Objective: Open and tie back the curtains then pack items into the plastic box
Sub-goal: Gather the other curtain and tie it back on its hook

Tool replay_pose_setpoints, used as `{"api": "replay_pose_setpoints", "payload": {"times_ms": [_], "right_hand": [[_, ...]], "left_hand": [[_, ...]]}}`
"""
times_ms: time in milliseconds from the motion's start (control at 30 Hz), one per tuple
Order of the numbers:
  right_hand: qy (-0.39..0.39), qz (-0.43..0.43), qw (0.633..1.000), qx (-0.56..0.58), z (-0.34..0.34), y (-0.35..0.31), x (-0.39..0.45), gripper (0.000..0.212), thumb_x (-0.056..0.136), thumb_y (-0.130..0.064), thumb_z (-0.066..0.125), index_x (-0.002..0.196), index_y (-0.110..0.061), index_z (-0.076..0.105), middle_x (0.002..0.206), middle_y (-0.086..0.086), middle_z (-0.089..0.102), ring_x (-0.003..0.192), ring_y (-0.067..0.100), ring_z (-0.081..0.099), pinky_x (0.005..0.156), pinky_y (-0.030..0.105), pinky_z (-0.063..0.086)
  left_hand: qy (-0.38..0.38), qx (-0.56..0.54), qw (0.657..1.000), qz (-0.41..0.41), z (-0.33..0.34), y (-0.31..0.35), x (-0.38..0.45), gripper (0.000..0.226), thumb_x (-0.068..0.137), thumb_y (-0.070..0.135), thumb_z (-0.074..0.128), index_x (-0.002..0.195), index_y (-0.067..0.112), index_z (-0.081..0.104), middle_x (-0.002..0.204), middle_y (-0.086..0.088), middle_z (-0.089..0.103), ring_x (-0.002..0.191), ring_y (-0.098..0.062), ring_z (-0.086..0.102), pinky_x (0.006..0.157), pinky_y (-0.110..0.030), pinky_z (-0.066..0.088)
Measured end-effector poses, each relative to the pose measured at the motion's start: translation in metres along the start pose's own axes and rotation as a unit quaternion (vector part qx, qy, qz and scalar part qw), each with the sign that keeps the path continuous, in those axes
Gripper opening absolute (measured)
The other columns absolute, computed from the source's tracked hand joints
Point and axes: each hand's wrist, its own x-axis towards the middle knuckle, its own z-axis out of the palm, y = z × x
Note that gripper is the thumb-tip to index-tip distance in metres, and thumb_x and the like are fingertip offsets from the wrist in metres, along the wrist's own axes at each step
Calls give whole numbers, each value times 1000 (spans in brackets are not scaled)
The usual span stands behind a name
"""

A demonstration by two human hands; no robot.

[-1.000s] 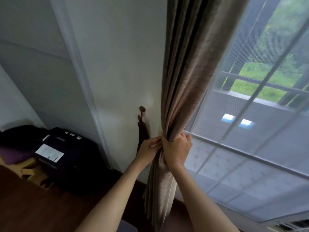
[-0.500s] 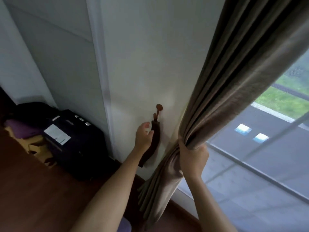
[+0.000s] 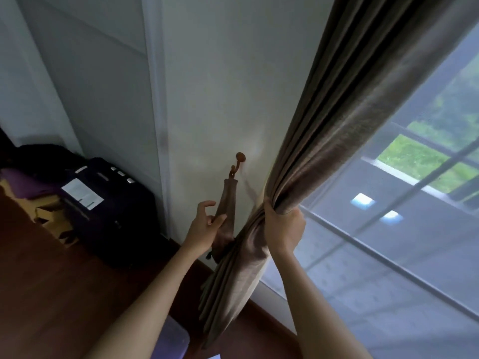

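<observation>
Against pale wall, the soft, heavy-looking taupe pleated curtain [image 3: 324, 156] is bunched in the right hand's [image 3: 283, 229] closed fist near centre, while at nine o'clock the left hand [image 3: 204, 226], fingers half-spread, thumbs the limp brown tieback [image 3: 228, 200]; grasp its free end.

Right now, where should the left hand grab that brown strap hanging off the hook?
Probably low on the tie-back strap, coming from its left side where the left hand already touches it. It hangs from the wall hook, so its bottom end looks free to swing around the bunched curtain the right hand grips.
</observation>
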Motion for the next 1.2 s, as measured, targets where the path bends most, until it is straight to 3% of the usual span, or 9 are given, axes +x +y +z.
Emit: {"api": "replay_pose_setpoints", "payload": {"times_ms": [133, 300, 500, 633, 733, 833, 1000, 1100, 1200], "right_hand": [[-13, 17, 1000, 7, 1, -4, -1, 29, 82, -48, 66, 74, -22, 57, 67, -11, 57, 72, 22, 63, 68, 39, 56], [-20, 25, 999, -4, 1, -11, -4, 34, 84, -45, 67, 65, -26, 47, 65, -11, 52, 72, 22, 58, 65, 34, 51], [-68, 38, 997, 7, 11, -17, 3, 29, 79, -47, 71, 72, -24, 55, 74, -6, 59, 73, 19, 56, 68, 30, 45], [-69, 30, 997, 15, 16, -19, 4, 29, 78, -45, 75, 74, -24, 55, 70, -11, 55, 70, 14, 53, 67, 27, 43], [-59, 30, 998, 16, 13, -20, 2, 31, 79, -44, 75, 76, -21, 53, 69, -11, 52, 64, 10, 49, 58, 24, 39], [-51, 22, 998, 9, 9, -18, 3, 33, 80, -43, 74, 67, -23, 51, 66, -11, 53, 62, 10, 51, 53, 22, 39], [-42, 36, 998, 10, 7, -15, 9, 36, 78, -46, 74, 62, -28, 47, 67, -12, 54, 74, 21, 57, 71, 38, 54], [-48, 31, 998, 6, 7, -13, 9, 35, 78, -47, 74, 66, -27, 48, 68, -9, 54, 74, 20, 56, 69, 35, 50], [-53, 30, 998, 12, 8, -13, 7, 32, 77, -48, 74, 72, -29, 50, 74, -7, 55, 77, 18, 55, 71, 31, 46]], "left_hand": [[-11, -159, 987, -8, 12, 25, -38, 34, 95, 10, 57, 123, 23, 44, 95, -15, 71, 78, -20, 72, 67, -25, 58], [-56, -272, 958, -66, 25, 37, -60, 32, 93, 8, 58, 120, 26, 59, 104, -16, 71, 93, -27, 71, 84, -38, 58], [-76, -250, 964, -55, 39, 20, -57, 56, 89, -1, 61, 139, 20, 48, 122, 0, 66, 112, -14, 63, 100, -35, 50], [-115, -181, 977, 20, 45, 19, -46, 82, 82, -4, 69, 149, 24, 30, 130, 8, 59, 115, 1, 58, 88, -14, 49], [-61, -32, 995, 70, 56, 20, -36, 89, 71, 27, 81, 146, 27, 33, 124, 7, 60, 115, -5, 58, 94, -20, 48], [-7, 82, 994, 71, 62, 19, -30, 93, 58, 59, 69, 141, 29, 41, 105, -9, 61, 100, -25, 60, 89, -34, 50], [-54, 44, 990, 120, 62, 20, -24, 62, 83, 27, 71, 139, 25, 44, 96, -1, 73, 94, -16, 69, 83, -28, 54], [-83, 16, 988, 127, 54, 16, -13, 63, 83, 24, 73, 137, 35, 42, 89, 0, 73, 84, -12, 70, 80, -25, 55], [-90, 23, 987, 134, 50, 18, -5, 66, 79, 28, 76, 134, 37, 41, 88, -2, 69, 83, -22, 70, 70, -20, 54]]}}
